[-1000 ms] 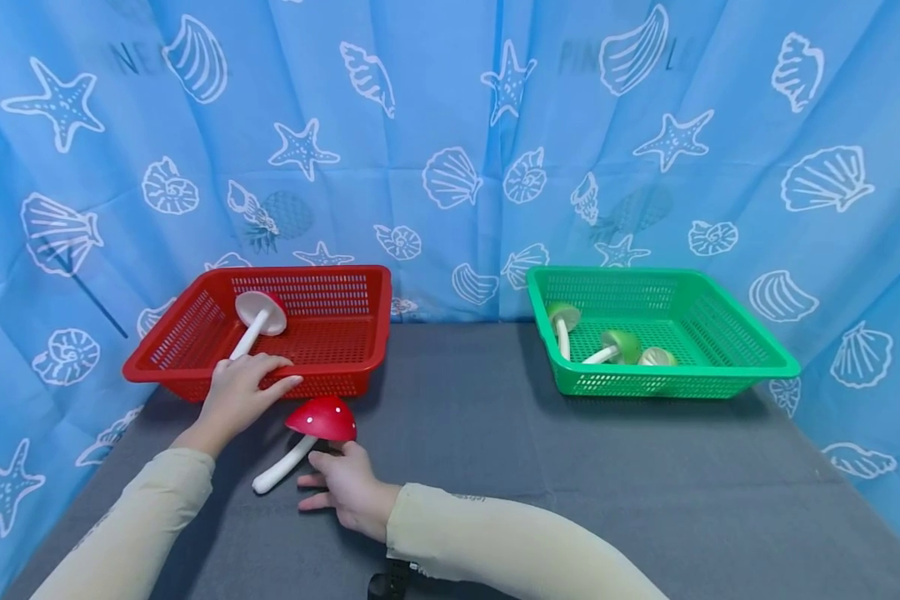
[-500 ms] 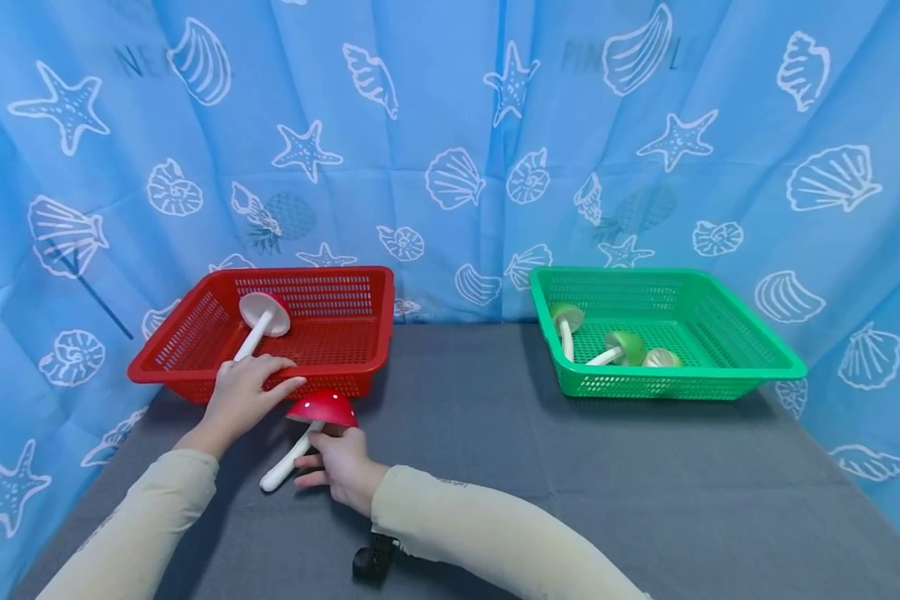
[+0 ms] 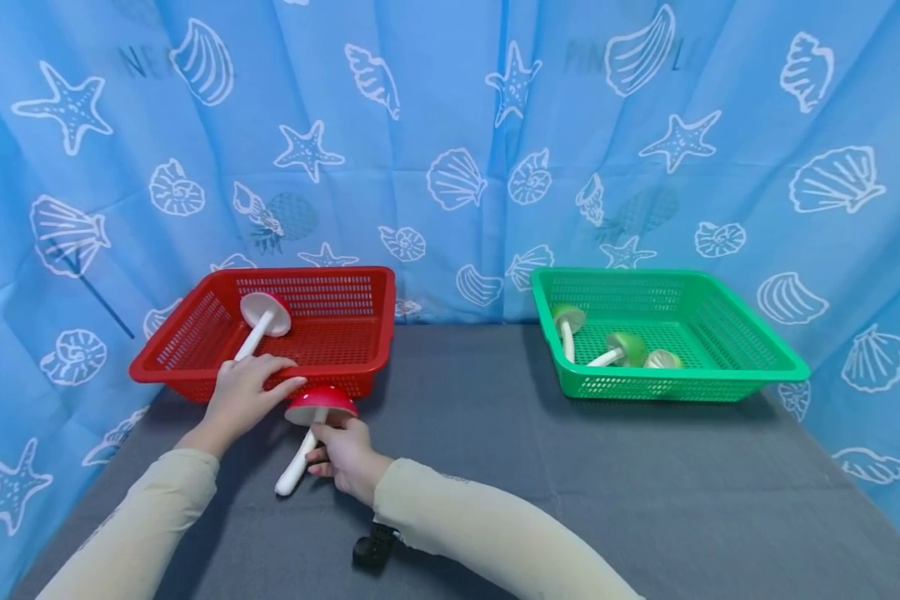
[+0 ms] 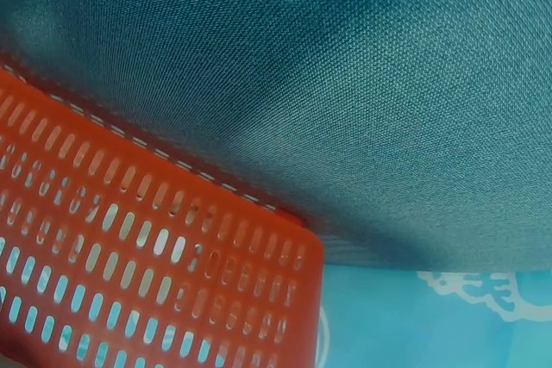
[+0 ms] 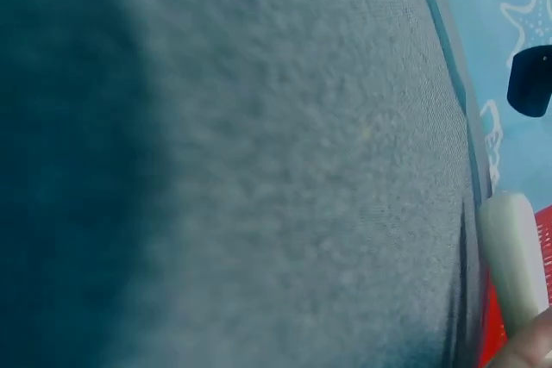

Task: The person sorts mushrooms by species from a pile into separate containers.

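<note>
A toy mushroom with a white-dotted red cap [image 3: 321,403] is at the front of the red basket [image 3: 384,333]. My right hand [image 3: 351,454] pinches its white stem just under the cap; the stem's free end points down toward the cloth. In the right wrist view, the pale stem [image 5: 511,256] shows at the lower right beside a fingertip. My left hand [image 3: 243,396] rests at the basket's front rim, fingers extended and thumb apart. Inside that basket lies another red-capped mushroom [image 3: 266,310], its pale underside showing. The left wrist view shows the slotted basket wall [image 4: 164,239] but no hand.
A green basket [image 3: 750,371] on the right holds a green-capped mushroom [image 3: 630,348] and two others. Dark grey cloth [image 3: 465,433] covers the table. Behind hangs a blue curtain [image 3: 465,100] with shell prints. A black device [image 3: 372,550] sits under the right wrist.
My right hand has closed on the red-capped mushroom's stem and tilted it, so the cap's underside now shows and the stem stands steeper. My left hand stays at the basket rim.
</note>
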`<state>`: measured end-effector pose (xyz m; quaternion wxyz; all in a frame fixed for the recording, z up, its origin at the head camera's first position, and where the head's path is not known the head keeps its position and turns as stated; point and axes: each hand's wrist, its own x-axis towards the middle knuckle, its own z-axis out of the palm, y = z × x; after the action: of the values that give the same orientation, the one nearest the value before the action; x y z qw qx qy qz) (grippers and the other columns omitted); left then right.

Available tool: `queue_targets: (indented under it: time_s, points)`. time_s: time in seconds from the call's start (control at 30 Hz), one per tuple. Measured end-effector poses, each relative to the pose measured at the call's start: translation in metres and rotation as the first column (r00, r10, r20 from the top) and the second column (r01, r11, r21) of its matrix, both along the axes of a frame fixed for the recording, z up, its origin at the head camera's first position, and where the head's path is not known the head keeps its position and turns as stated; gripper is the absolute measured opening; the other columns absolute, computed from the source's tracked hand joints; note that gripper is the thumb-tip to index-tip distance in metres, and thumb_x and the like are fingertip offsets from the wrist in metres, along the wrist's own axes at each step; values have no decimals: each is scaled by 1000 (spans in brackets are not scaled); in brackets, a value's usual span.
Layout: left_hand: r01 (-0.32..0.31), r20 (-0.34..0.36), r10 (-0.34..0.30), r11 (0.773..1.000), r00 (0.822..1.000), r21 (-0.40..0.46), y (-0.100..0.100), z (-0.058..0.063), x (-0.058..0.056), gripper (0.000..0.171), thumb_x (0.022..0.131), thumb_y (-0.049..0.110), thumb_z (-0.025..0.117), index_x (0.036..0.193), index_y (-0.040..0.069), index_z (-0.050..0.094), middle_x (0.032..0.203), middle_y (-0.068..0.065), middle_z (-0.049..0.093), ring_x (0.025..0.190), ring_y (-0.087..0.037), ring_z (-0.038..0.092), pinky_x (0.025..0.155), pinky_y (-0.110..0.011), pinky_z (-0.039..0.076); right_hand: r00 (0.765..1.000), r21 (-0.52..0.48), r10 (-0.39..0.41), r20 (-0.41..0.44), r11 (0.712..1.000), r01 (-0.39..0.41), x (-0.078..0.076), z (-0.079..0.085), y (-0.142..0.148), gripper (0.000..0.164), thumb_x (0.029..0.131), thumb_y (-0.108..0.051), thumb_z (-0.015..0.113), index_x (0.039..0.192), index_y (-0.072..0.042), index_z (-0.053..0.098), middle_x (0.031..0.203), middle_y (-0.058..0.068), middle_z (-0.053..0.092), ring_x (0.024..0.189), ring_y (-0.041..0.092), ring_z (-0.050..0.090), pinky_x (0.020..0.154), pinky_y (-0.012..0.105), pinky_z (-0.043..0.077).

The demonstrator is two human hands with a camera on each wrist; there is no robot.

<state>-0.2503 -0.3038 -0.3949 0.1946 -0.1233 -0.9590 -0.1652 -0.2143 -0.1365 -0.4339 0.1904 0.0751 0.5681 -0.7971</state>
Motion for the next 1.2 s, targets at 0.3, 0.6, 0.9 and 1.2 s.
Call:
queue_targets:
  time_s: [0.3, 0.6, 0.9, 1.2]
  points:
    - [4, 16, -4, 1000, 1000, 12, 2, 2, 1, 42, 85, 34, 74, 115, 6, 67, 108, -16, 68, 102, -35, 60, 87, -56, 35, 997, 104, 43, -65, 994, -36, 13, 10, 30, 25, 93, -10, 62, 118, -4, 61, 92, 6, 62, 70, 17, 54, 52, 28, 50]
    - [-1, 14, 1, 1000, 1000, 29, 2, 3, 5, 43, 82, 30, 77, 115, 4, 67, 109, -17, 68, 102, -37, 60, 89, -57, 36, 983, 44, 176, -51, 984, -174, 31, 34, 68, 34, 95, -10, 59, 128, -3, 55, 109, 13, 61, 89, 25, 59, 59, 43, 57]
    - [-3, 7, 3, 999, 1000, 33, -3, -2, 3, 44, 80, 30, 79, 115, 6, 68, 107, -15, 69, 98, -36, 60, 87, -55, 39, 976, 23, 204, -82, 979, -203, 32, 57, 88, 35, 96, -12, 59, 129, -3, 54, 112, 15, 59, 90, 26, 59, 55, 35, 56]
    - [-3, 45, 0, 999, 999, 49, -4, 0, 2, 49, 81, 38, 77, 118, 7, 67, 111, -14, 68, 103, -36, 59, 91, -56, 38, 979, 13, 175, -105, 985, -174, 14, 79, 96, 36, 97, -13, 58, 132, -4, 52, 116, 15, 59, 91, 25, 57, 48, 26, 52]
